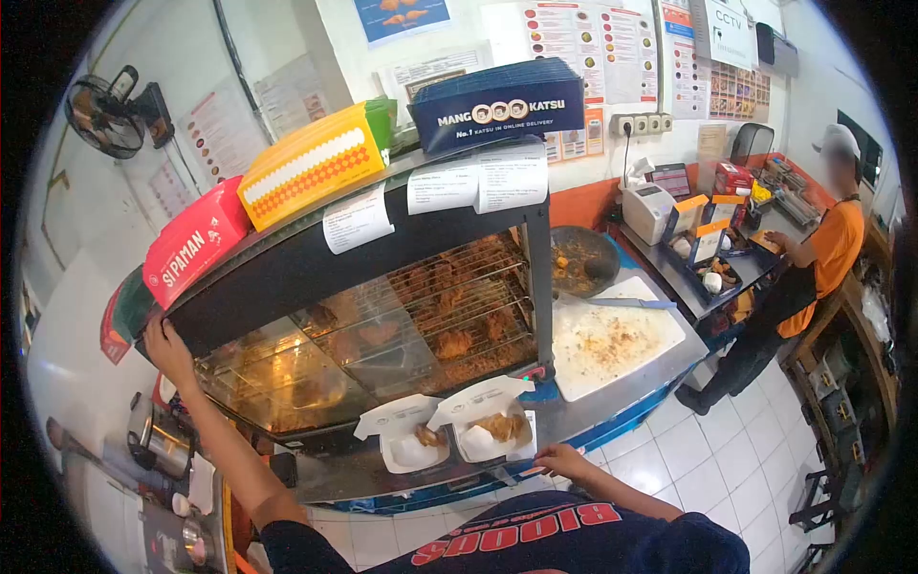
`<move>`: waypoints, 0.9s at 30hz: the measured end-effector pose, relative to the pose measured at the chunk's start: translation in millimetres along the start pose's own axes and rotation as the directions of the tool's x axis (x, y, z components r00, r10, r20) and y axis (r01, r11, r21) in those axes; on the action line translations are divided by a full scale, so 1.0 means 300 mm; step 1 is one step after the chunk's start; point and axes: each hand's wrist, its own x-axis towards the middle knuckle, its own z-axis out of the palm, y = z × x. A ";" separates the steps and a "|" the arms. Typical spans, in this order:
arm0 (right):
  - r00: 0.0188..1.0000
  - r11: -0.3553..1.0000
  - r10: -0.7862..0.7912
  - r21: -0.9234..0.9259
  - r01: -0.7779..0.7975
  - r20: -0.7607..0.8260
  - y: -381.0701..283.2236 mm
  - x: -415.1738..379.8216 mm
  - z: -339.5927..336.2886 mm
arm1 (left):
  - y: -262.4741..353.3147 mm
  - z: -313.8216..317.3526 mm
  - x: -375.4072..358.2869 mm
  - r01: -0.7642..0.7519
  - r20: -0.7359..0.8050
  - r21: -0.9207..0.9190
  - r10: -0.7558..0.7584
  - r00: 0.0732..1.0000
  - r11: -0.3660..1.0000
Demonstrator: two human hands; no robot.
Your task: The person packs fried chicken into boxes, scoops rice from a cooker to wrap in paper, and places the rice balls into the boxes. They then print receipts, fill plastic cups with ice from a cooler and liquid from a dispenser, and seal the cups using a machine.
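At the near edge of the steel counter [354, 474], two open white food boxes, a left box [423, 463] and a right box [492, 456], stand side by side before the black warmer [316, 277], each holding rice and a browned piece of food. The left hand [168, 354] touches the warmer's upper left corner, below the red cartons [196, 244]; its fingertips are hard to make out, so I cannot tell whether it grips. The right hand [564, 461] is just beside the right box, fingers loosely bent (whether anything thin lies between them, I cannot tell). Reflections on the glass blur the warmer's left half, while fried pieces show on the right-hand racks. The warmer partly hides a dark pan [602, 251]. Right of it, crumbs litter a white board [576, 371] bearing a knife [631, 303]. White tiles [708, 469] cover the floor, menus [564, 57] the wall; a co-worker [834, 239] in orange stands far right.
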 end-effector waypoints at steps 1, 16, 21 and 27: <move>1.000 1.000 0.000 0.000 0.000 0.000 0.003 0.002 -0.001 | 0.000 0.006 -0.007 0.000 0.000 0.000 0.000 1.000 1.000; 1.000 1.000 -0.001 -0.026 0.000 -0.030 0.043 0.030 -0.041 | 0.797 -0.111 -0.087 -0.285 -0.058 -0.464 0.292 0.955 0.839; 0.996 1.000 0.007 0.007 -0.007 -0.085 0.055 0.016 -0.086 | 0.951 -0.107 -0.086 -0.328 -0.076 -0.603 0.357 0.931 0.727; 0.992 0.999 0.005 0.051 0.001 -0.129 0.083 0.006 -0.134 | 1.044 -0.084 -0.109 -0.308 -0.106 -0.658 0.321 0.941 0.688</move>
